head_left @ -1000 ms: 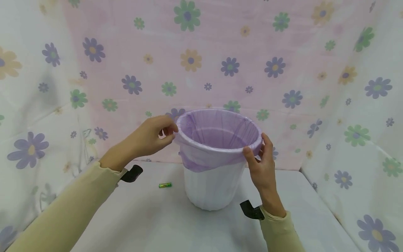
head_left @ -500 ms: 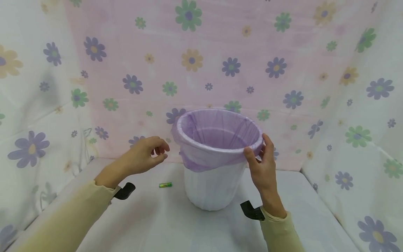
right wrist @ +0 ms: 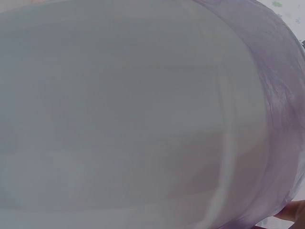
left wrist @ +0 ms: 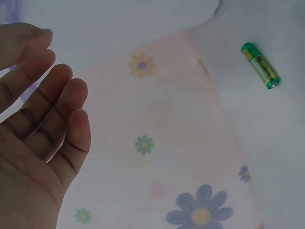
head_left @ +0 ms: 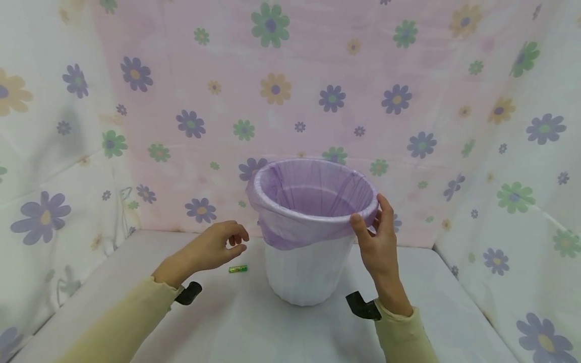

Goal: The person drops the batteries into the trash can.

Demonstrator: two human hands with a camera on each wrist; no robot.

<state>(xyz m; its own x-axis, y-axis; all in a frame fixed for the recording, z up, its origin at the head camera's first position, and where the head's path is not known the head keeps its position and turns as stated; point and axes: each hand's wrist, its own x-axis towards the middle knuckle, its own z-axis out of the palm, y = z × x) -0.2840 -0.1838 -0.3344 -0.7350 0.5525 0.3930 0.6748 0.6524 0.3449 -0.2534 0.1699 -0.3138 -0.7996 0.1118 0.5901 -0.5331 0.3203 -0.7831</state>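
A white trash can stands upright on the white table, its mouth tilted into my head view. Inside it sits a purple garbage bag, folded over the rim and hanging partway down the outer wall. My right hand grips the right side of the bagged rim, thumb in front. To the left of the can, my left hand hovers over the table with loosely bent fingers and holds nothing. Just below its fingertips lies a green battery, also visible in the left wrist view. The can's wall fills most of the right wrist view.
A flower-printed curtain encloses the back and both sides of the table. Black curved wrist mounts stick out from both sleeves.
My left hand has left the can's left rim, moved down and now hovers near the battery. The bag edge on that side hangs looser. My right hand stays on the rim.
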